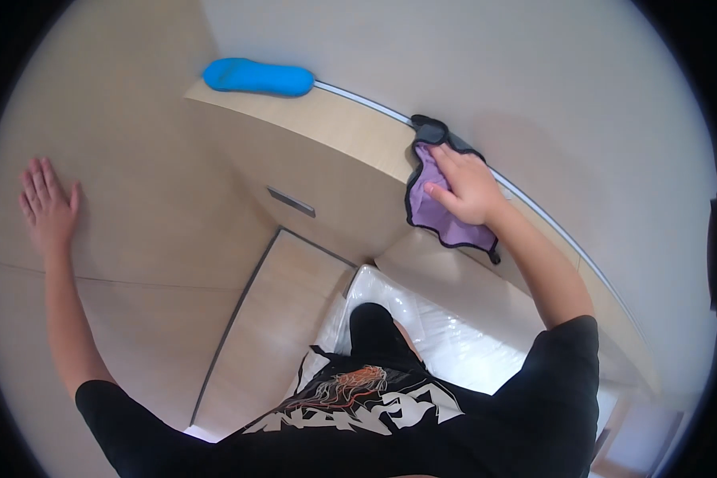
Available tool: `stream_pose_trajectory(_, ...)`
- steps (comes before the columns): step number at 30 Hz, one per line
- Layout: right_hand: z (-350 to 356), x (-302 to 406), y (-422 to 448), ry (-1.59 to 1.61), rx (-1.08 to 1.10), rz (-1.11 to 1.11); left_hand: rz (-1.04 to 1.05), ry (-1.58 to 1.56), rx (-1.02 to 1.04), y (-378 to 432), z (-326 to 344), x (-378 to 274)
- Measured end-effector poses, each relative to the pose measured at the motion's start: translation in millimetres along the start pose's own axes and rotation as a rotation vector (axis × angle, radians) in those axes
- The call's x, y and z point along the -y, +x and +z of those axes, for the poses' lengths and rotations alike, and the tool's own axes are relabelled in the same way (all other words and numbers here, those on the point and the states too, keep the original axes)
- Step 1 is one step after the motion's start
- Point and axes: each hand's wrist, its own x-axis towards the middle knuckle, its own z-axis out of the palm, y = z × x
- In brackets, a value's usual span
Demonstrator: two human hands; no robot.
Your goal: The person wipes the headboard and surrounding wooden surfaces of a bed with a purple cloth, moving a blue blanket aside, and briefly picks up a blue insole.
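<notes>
My left hand [49, 206] lies flat against the pale wood-look wall panel [137, 173] on the left, its fingers spread a little and holding nothing. Under my right hand [467, 185] is a purple cloth [448, 224] with black edging and a grey reverse side. The palm and fingers press the cloth onto the top of a pale wood-look ledge [358, 137], and part of it hangs over the front edge. Some of the cloth is hidden beneath the hand.
A blue, elongated padded object [258, 77] rests at the ledge's left end. A metal strip [364, 104] runs along the back of the ledge, against a pale wall [454, 54]. Below are a recessed dark slot [291, 202] and a plastic-wrapped mattress [454, 334] near my knee.
</notes>
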Motion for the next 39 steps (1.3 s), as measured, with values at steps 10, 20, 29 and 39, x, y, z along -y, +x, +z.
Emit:
stream_pose_trajectory(10,-11,18,9,0.088,-0.046,-0.138,-0.239,-0.725,0.495,141,-38,-257)
stream_pose_trajectory(20,-12,19,18,0.196,0.074,-0.098,-0.35,-0.827,0.714,179,24,-371)
stream_pose_trajectory(29,-16,23,16,0.389,0.108,-0.01,-0.436,-0.913,0.682,173,32,-383)
stream_pose_trajectory(39,-7,42,19,0.189,0.126,0.067,-0.584,-0.934,0.435,165,36,-385)
